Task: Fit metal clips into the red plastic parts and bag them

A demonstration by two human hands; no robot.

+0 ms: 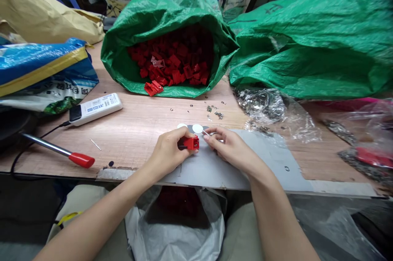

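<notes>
My left hand (pixel 168 148) is closed around a small red plastic housing (pixel 193 142), its hollow end facing right. A thin pale stick (pixel 206 133) is pinched between the fingertips of my right hand (pixel 226 143), its tip pointing up and left. That tip is close to a white disc (pixel 197 129) lying on the grey mat (pixel 221 171); whether it touches I cannot tell. Another white disc (pixel 182 125) shows partly behind my left hand. Both hands are over the mat's upper edge, a short gap between them.
An open green sack (pixel 167 11) full of red housings (pixel 176 62) lies ahead. Another green sack (pixel 310 40) and a clear bag of small metal parts (pixel 264 105) are at right. A red-tipped lever (pixel 81 160) and a white device (pixel 96 108) lie left; below, a pale bag (pixel 175 242).
</notes>
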